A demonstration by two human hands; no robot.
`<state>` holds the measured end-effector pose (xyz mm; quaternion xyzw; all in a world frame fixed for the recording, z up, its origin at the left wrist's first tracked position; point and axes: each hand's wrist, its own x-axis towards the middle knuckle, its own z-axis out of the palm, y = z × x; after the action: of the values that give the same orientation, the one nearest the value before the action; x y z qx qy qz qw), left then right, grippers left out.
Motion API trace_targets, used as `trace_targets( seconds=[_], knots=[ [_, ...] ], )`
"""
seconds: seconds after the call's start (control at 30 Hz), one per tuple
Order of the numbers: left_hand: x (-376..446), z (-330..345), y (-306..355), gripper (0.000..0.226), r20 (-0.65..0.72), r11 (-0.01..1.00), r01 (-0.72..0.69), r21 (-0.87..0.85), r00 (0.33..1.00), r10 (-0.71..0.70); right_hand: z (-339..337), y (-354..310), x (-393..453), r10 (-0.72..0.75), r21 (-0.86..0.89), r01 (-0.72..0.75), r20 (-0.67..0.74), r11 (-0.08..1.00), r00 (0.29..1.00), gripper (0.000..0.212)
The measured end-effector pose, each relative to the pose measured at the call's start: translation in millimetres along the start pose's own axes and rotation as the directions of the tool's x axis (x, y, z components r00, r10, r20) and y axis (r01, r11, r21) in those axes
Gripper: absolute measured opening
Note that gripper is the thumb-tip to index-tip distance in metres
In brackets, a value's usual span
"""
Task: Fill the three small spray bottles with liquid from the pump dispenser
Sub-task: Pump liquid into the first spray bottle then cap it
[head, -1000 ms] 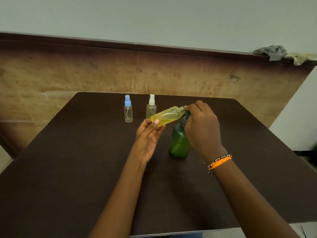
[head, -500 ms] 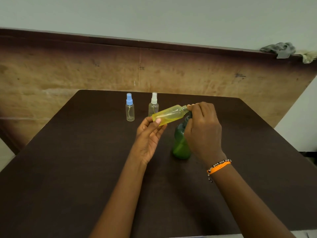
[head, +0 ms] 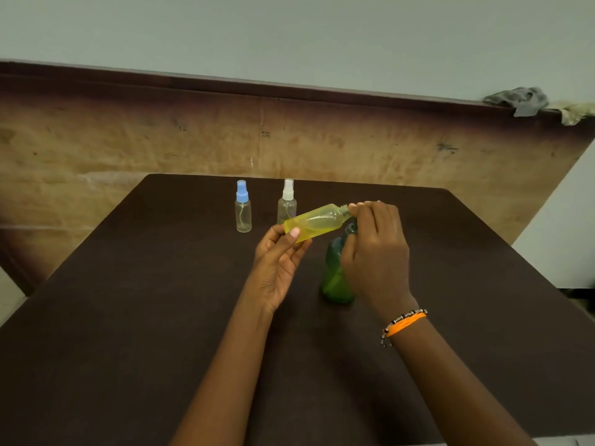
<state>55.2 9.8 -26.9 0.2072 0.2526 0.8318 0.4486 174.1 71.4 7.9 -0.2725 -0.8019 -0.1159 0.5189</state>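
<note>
I am holding the yellow spray bottle point(head: 317, 222) tilted, its base pinched between the thumb and fingertips of my left hand point(head: 278, 263), its bare threaded neck pointing up and to the right toward my right hand point(head: 375, 252). The right fingers are curling at that neck, pinching something at the mouth; I cannot tell whether it is the cap or the dispenser's spout, since the hand is covering it. The green pump dispenser point(head: 336, 275) is standing on the table point(head: 128, 317) just under and behind my right palm, its pump head mostly hidden.

I am judging the yellow bottle to be thin, light plastic: it is going to flex if I squeeze the middle, and with liquid inside a squeeze could push some out of the open neck. So I am keeping the left grip low on the base, where the wall is stiffer, and firm rather than hard. Any wetness is going to make it slippery.

Beyond my left fingertips, the blue-capped bottle point(head: 243, 207) and the white-capped bottle point(head: 287, 201) are standing upright, capped and looking empty. They should tip easily, so I am planning to take each by the body, not the sprayer.
</note>
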Motion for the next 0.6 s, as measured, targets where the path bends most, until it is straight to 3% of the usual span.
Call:
trace_targets(
  seconds=[0.13, 0.4, 0.6],
  knots=[
    [0, -2, -1, 0.016, -0.001, 1.000, -0.007, -0.004, 1.000, 0.007, 7, 7, -7, 0.026, 0.039, -0.024, -0.042, 0.999, 0.999, 0.033],
    [-1, 0, 0, 0.015, 0.002, 1.000, -0.015, 0.018, 1.000, 0.015, -14, -3, 12, 0.008, -0.020, -0.006, 0.125, 1.000, 0.992, 0.020],
    [2, -3, -1, 0.014, 0.004, 1.000, -0.024, 0.009, 1.000, 0.024, 4, 8, -3, 0.012, 0.005, -0.012, -0.012, 1.000, 1.000, 0.025]
  ],
)
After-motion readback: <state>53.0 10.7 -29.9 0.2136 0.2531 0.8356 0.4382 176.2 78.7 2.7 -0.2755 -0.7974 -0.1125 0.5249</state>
